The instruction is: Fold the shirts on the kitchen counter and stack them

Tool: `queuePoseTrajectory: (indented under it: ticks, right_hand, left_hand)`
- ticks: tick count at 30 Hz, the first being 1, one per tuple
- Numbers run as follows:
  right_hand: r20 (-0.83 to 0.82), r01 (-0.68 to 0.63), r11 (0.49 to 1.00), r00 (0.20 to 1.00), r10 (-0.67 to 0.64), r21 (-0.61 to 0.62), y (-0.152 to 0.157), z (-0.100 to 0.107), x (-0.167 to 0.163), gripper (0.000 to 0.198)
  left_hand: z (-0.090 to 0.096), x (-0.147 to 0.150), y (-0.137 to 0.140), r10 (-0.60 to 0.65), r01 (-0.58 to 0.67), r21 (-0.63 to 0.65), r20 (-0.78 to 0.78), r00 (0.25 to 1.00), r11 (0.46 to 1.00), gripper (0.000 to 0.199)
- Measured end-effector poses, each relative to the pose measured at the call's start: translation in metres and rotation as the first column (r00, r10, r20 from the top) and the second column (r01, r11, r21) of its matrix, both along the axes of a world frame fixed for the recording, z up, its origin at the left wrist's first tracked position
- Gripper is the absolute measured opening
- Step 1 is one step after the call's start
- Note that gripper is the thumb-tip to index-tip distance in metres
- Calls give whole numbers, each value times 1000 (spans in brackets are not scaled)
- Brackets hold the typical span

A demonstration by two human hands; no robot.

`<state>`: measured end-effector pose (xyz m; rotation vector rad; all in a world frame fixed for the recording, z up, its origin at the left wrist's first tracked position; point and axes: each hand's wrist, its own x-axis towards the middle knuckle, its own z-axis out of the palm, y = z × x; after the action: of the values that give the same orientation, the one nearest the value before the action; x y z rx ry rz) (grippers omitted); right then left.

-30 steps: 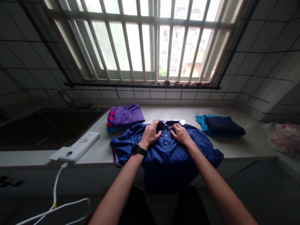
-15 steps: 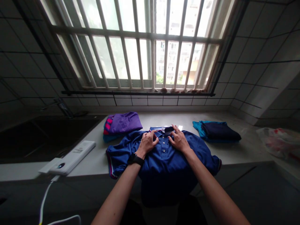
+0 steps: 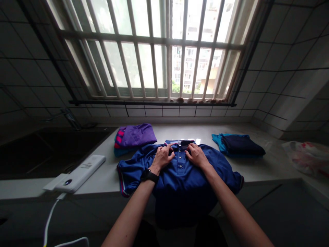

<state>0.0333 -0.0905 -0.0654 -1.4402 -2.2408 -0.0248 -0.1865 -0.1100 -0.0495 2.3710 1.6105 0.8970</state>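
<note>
Left hand [image 3: 162, 156] and right hand [image 3: 197, 155] rest spread, thumbs out, at 9 and 3 o'clock of the blue polo [image 3: 181, 180]; imo smooth its collar [image 3: 187, 142] evenly, both sides.

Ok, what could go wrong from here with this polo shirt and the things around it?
Part of the blue polo shirt hangs over the front edge of the white countertop, so it might slide down if the left hand and right hand lift. The white power bank lies near that edge with its cable hanging; a snag could pull it off. The shirt's shoulder lies close to the purple folded garment, which might get nudged.
</note>
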Motion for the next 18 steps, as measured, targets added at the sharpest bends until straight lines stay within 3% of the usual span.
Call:
queuePoseTrajectory:
  ticks: [11, 18]
  right_hand:
    - [-12, -2, 999, 1000, 3, 35, 0, -1, 0, 16]
    - [-46, -27, 999, 999, 28, 24, 2, -2, 1, 16]
  left_hand:
    - [-8, -4, 7, -49, 49, 66, -10, 999, 997, 58]
    - [-9, -3, 8, -65, 62, -36, -93, 994, 997, 70]
